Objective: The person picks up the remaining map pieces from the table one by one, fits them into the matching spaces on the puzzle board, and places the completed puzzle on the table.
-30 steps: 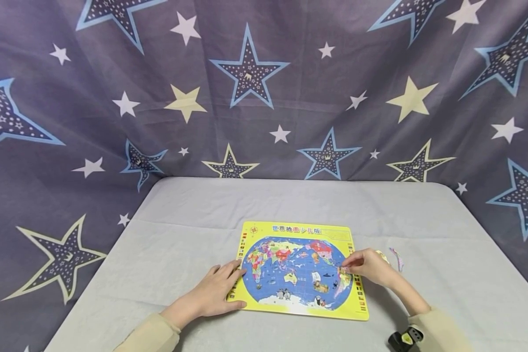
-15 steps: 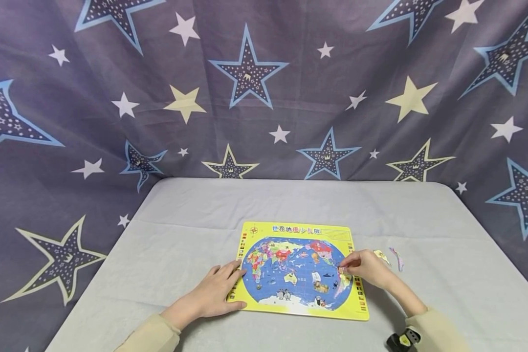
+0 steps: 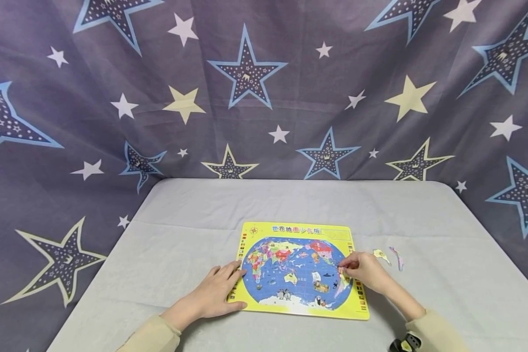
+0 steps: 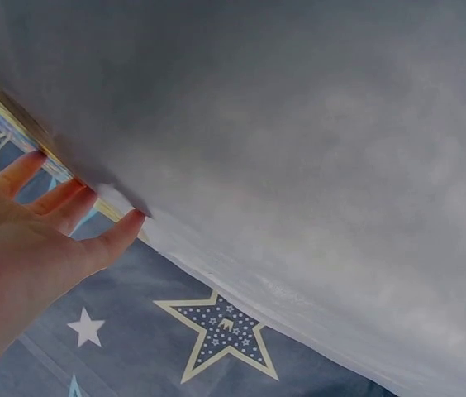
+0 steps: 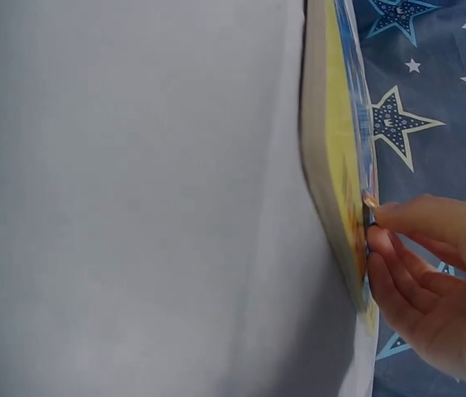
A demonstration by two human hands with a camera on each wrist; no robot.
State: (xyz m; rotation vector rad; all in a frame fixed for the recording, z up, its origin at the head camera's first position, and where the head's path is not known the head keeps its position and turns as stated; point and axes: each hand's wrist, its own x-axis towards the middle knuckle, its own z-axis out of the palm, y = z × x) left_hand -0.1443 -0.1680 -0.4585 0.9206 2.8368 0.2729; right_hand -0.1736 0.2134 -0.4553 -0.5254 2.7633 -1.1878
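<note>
A yellow-bordered world map puzzle board [image 3: 299, 314] lies flat on the table, its blue oval map filled with coloured continents and small pictures. My left hand [image 3: 217, 291] rests with spread fingers on the board's left edge; the left wrist view shows these fingers [image 4: 121, 236] along that edge. Over the right side of the map, my right hand [image 3: 369, 271] pinches a small puzzle piece [image 5: 370, 201] between thumb and fingertips, right at the board's surface. Most of this piece is hidden by the fingers.
Two loose puzzle pieces lie to the right of the board: a yellowish piece [image 3: 381, 255] and a narrow pink-purple piece [image 3: 397, 259]. Grey cloth covers the table [image 3: 193, 205]. A star-printed curtain [image 3: 264, 117] hangs behind and at the sides.
My right hand has shifted slightly at the map's right side, so the yellowish loose piece behind it shows more fully. The left hand and the board have stayed in place.
</note>
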